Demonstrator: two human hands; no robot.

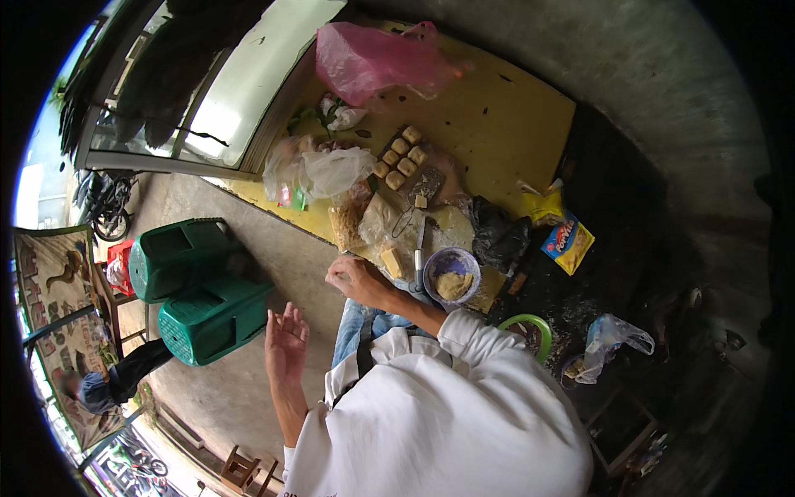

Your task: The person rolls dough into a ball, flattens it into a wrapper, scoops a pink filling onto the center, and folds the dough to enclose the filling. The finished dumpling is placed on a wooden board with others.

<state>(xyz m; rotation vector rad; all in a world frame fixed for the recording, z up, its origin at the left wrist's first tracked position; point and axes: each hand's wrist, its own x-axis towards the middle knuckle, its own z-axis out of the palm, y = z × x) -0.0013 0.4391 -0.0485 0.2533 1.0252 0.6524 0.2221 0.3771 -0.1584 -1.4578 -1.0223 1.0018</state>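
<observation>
My left hand (287, 343) is raised over the concrete floor with its palm up, fingers apart and empty. My right hand (359, 279) hovers at the near edge of the yellow tabletop (503, 136), fingers curled; whether anything is between them I cannot tell. Close to it lie a block of cheese (392, 263) and a bag of pale crumbs or chopped nuts (345, 227). A purple bowl (430, 264) holds a lump of dough (453, 286), beside a knife (418, 258). Farther back, several square dough pieces (406, 166) sit in rows near a grater (430, 181) with a smaller cheese piece (420, 201).
A black plastic bag (497, 233), a yellow packet (545, 205) and a blue packet (568, 242) lie to the right. Clear bags (338, 171) and a pink bag (379, 59) are farther back. Green plastic stools (211, 323) stand left, with a person (99, 388) beyond.
</observation>
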